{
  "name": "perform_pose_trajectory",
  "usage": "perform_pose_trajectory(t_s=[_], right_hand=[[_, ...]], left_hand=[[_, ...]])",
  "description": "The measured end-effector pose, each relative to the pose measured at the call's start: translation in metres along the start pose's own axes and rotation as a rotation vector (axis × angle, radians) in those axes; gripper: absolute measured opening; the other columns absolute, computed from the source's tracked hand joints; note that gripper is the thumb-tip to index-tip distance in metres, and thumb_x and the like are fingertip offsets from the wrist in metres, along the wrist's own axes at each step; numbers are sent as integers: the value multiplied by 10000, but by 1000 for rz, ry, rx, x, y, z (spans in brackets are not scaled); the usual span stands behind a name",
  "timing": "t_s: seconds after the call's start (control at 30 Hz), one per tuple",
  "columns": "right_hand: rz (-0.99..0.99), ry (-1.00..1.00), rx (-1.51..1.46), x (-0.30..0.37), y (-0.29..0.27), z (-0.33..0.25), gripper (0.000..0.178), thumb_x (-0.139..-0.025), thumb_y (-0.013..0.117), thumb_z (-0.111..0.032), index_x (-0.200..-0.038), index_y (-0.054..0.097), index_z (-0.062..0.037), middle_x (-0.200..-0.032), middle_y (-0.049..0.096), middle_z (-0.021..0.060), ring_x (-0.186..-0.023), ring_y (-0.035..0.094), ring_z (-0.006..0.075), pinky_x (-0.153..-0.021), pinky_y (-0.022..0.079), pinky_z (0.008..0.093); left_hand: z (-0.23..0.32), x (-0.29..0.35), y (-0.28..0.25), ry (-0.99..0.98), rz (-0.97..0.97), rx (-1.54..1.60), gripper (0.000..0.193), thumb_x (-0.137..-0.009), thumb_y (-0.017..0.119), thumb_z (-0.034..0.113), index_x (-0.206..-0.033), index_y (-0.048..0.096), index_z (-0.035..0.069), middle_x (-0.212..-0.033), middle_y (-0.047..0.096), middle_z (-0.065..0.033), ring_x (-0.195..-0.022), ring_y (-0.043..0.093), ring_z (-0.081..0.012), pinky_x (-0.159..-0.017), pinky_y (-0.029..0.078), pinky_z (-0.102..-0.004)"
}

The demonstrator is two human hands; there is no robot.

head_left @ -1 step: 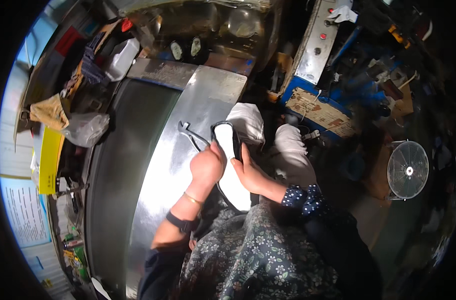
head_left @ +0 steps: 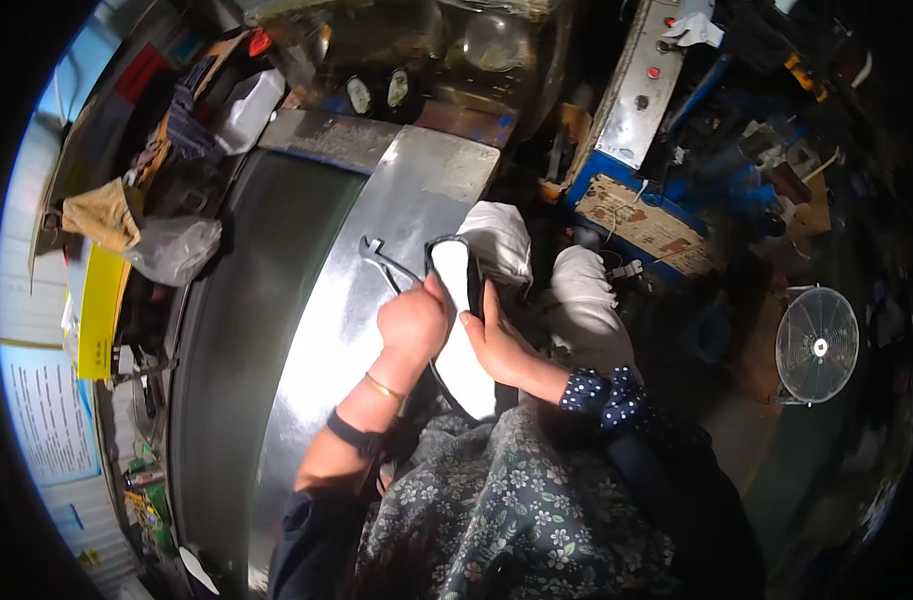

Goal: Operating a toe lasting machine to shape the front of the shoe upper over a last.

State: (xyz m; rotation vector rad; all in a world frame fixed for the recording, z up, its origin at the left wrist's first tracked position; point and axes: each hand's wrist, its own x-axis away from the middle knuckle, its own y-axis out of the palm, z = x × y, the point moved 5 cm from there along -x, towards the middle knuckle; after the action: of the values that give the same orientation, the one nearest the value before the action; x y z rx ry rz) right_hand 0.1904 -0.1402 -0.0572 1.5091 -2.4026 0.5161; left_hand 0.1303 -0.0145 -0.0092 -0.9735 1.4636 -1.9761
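A shoe [head_left: 465,370] with a long white underside and a black edge lies white side up in my lap, its far end by the metal bench. My left hand [head_left: 414,322] is closed against its left edge, thumb on the white face. My right hand [head_left: 499,347] grips the right side, thumb across the white and fingers along the black edge. Beyond my left hand, metal pincers [head_left: 380,257] lie over the bench; their handles run toward my fist, and their ends are hidden there. Whether that hand also touches them I cannot tell.
The shiny metal bench [head_left: 322,345] borders a dark belt [head_left: 247,330] on the left. A pair of shoes [head_left: 377,92] stands at the back. A blue machine with a button panel [head_left: 632,110] is at the far right, a round fan [head_left: 819,347] at right. A plastic bag [head_left: 177,250] hangs left.
Little differs: the view has shifted slightly. My left hand and the shoe's far end have moved slightly; both hands keep their hold.
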Motion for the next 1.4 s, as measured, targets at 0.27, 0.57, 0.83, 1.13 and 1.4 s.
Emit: perform_pose_trajectory(t_s=[0.27, 0.57, 0.83, 1.13, 1.4], right_hand=[[148, -266, -120, 5, 12, 24, 731, -1038, 457, -308, -1514, 63, 83, -1520, 264, 354, -1438, 286, 425, -1160, 267, 418], [-75, -8, -110, -22, -49, 41, 791, -1027, 309, -589, -1490, 264, 51, -1323, 516, 254, -1228, 515, 332, -972, 437, 396], [422, -375, 668, -77, -45, -58, 418, -1033, 417, -342, -884, 634, -17, -771, 676, 229, -775, 676, 413, -725, 540, 508], [124, -247, -301, -67, -27, -11, 445, -980, 602, -339, -1279, 493, -29, -1030, 646, 158, -1030, 646, 272, -849, 503, 371], [-197, -511, -129, 9, -20, -16, 824, -825, 750, -137, -1529, 328, -75, -1446, 450, 124, -1240, 518, 199, -1042, 431, 342]], left_hand=[[-30, 56, 38, 68, 88, 552, 540, -1054, 366, 369, -1365, 442, -66, -1253, 551, -355, -1168, 554, -489, -996, 451, -477], [-24, 1, 43, -129, -156, 1666, 717, -1039, 273, 591, -1396, 489, 9, -1316, 565, -126, -1181, 550, -263, -1046, 409, -395], [-12, -75, 44, 36, -105, 827, 615, -1035, 370, 462, -1164, 664, -63, -1127, 693, -202, -1074, 635, -281, -979, 449, -345], [-48, -53, 62, -239, -261, 2023, 388, -961, 525, 391, -964, 682, 37, -830, 710, -84, -710, 676, -214, -719, 572, -337], [-40, -22, 26, -381, -161, 2120, 412, -975, 505, 405, -1043, 647, 24, -1028, 701, -114, -1006, 637, -266, -977, 469, -401]])
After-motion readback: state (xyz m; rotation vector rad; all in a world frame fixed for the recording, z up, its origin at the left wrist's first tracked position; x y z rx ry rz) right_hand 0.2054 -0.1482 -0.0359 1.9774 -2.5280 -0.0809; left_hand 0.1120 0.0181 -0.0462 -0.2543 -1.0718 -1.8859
